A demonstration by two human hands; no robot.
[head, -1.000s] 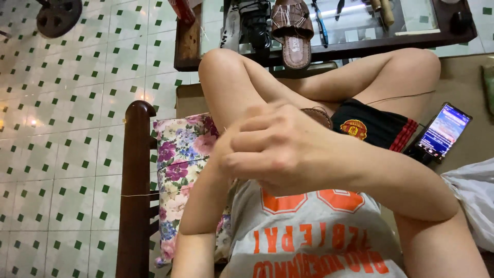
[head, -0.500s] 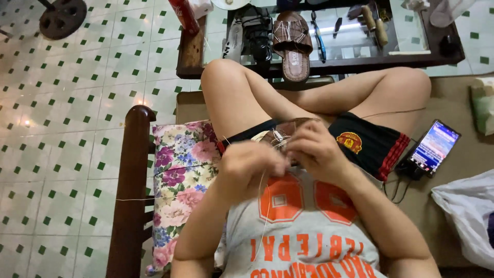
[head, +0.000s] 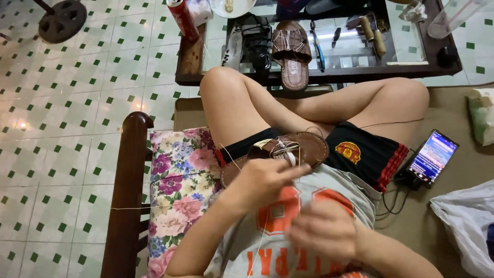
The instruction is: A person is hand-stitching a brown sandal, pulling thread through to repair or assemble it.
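The brown sandal (head: 288, 152) lies across the person's lap, sole side resting on the thigh, strap part upward, with pale thread (head: 234, 157) running off it toward the left and down over the shirt; the left hand (head: 265, 183) rests against the near edge of the sandal, fingers curled narrow, forefinger stretched out along it, seemingly pinching the thread; the right hand (head: 324, 229) hangs lower over the shirt, blurred, fingers loosely curled, and I cannot tell whether it grips thread or needle.

Handling, as a judgement: the sandal looks light, with a stiffish flat sole and soft woven straps; best gripped by the sole edge, leaving the stitched strap free; the thread is thin, limp and apt to tangle or snag.

Surroundings: a floral cushion (head: 180, 190) just beside the left thigh; a dark wooden armrest (head: 128, 190) beyond it, with a strand of thread crossing it; a lit phone (head: 431, 158) on its cable near the right knee; a white plastic bag (head: 463, 221) at the right; a glass-topped low table (head: 195, 56) ahead carrying 1 more sandal (head: 291, 51), tools and a red can (head: 183, 18). Raised knees and the phone cable crowd the working space.
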